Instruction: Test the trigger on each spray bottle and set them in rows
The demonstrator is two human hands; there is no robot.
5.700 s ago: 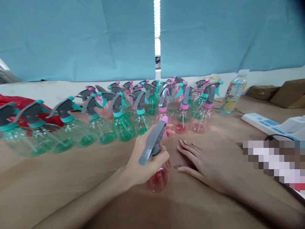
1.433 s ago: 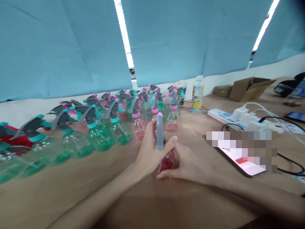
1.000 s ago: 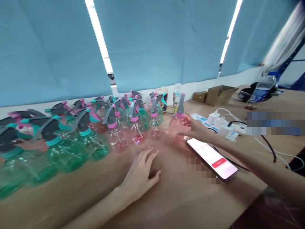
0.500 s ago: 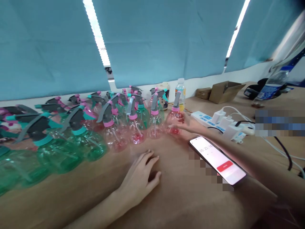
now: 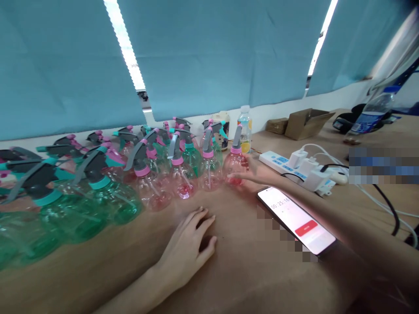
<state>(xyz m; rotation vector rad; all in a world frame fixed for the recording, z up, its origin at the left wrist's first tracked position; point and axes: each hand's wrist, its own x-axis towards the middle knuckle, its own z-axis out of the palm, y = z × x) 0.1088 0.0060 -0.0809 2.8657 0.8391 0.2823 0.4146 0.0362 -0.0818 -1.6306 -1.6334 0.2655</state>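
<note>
A clear pink spray bottle (image 5: 233, 162) with a pink collar and grey trigger stands upright at the right end of the rows. My right hand (image 5: 258, 172) is round its lower right side, thumb across the front and fingers partly hidden behind the bottle. My left hand (image 5: 186, 244) lies palm down on the wooden table (image 5: 242, 266), fingers spread, holding nothing. Ahead of it stand more pink spray bottles, among them one with pink liquid at its base (image 5: 183, 179) and a neighbour (image 5: 210, 172). Several green spray bottles (image 5: 73, 218) with turquoise collars fill the left side.
Under my right forearm lies a phone (image 5: 296, 220) showing a timer. A white power strip (image 5: 278, 162) with chargers and cables is to the right. Behind are a drink bottle (image 5: 245, 126), a cardboard box (image 5: 306, 124) and blue curtains (image 5: 203, 56). A tilted blue-capped bottle (image 5: 373, 113) is far right.
The view has shifted slightly, moving most things a little leftward. My right hand stays at the same bottle, its fingers now further behind it. My left hand rests as before.
</note>
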